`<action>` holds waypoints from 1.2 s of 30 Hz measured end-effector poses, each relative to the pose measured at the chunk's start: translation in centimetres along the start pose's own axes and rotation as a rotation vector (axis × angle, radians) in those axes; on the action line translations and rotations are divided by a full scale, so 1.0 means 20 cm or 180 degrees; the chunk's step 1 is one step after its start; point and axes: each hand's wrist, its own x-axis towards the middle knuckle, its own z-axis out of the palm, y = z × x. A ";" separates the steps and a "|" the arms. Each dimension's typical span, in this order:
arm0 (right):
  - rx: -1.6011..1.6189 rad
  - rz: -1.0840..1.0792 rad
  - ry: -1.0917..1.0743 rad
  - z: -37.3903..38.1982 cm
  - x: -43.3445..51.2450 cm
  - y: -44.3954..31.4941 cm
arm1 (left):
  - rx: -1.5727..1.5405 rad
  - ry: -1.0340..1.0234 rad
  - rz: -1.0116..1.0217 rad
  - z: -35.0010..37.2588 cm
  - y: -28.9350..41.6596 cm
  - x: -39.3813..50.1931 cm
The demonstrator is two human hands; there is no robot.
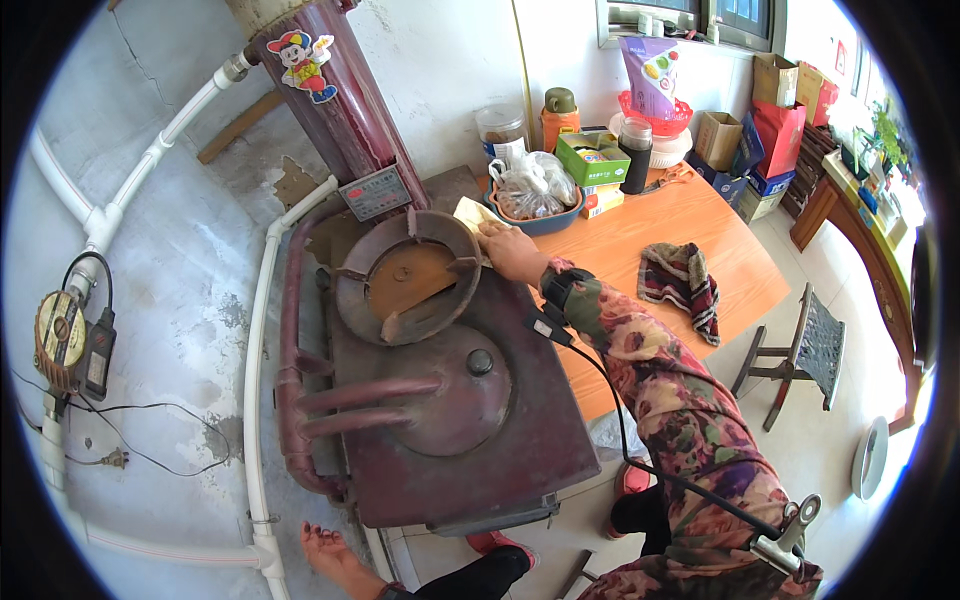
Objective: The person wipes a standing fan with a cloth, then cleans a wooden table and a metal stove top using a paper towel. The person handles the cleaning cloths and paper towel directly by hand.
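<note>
My right hand [514, 251] presses a pale yellow cloth [474, 213] onto the dark red top of a metal heating stove [540, 397], just right of its round burner ring [360, 307]. Part of the cloth is hidden under my fingers. A rusty brown plate [409, 281] shows inside the ring. Nearer to me, a domed cover [457, 412] with a black knob [480, 362] joins two thick pipes on the stove. My left hand [334, 559] hangs low beside the stove's near left corner, palm up, fingers loosely curled and holding nothing.
Right of the stove stands a wooden table [742, 277] with a striped towel [679, 281], a blue basin [544, 223] of plastic bags, a green box [592, 161] and a dark jar [636, 157]. White pipes [259, 360] run along the left wall. A folding stool [810, 352] stands right.
</note>
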 end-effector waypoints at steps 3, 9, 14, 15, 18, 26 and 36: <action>-0.0234 -0.0015 0.0305 0.06 0.09 0.02 | 0.0037 -0.0003 0.0011 0.00 0.02 0.00; -0.0204 -0.0051 0.0685 0.13 0.19 0.04 | 0.0090 -0.0135 -0.0058 0.02 0.04 -0.03; 0.0072 0.0129 0.0436 0.05 0.05 -0.04 | -0.0106 -0.0352 -0.0062 0.05 0.02 -0.05; 0.0135 0.0155 0.0353 0.03 -0.01 -0.05 | -0.0077 -0.0328 -0.0065 0.05 0.02 -0.05; 0.0090 0.0229 0.0081 -0.03 -0.18 -0.12 | -0.0140 -0.0373 -0.0157 0.06 0.01 -0.07; 0.0453 -0.0110 0.0497 -0.20 -0.60 -0.33 | -0.0424 -0.0377 -0.0376 0.07 -0.02 -0.09; 0.1745 0.0575 -0.0375 -0.59 -0.76 -0.36 | -0.0680 -0.0450 -0.0675 0.08 -0.05 -0.08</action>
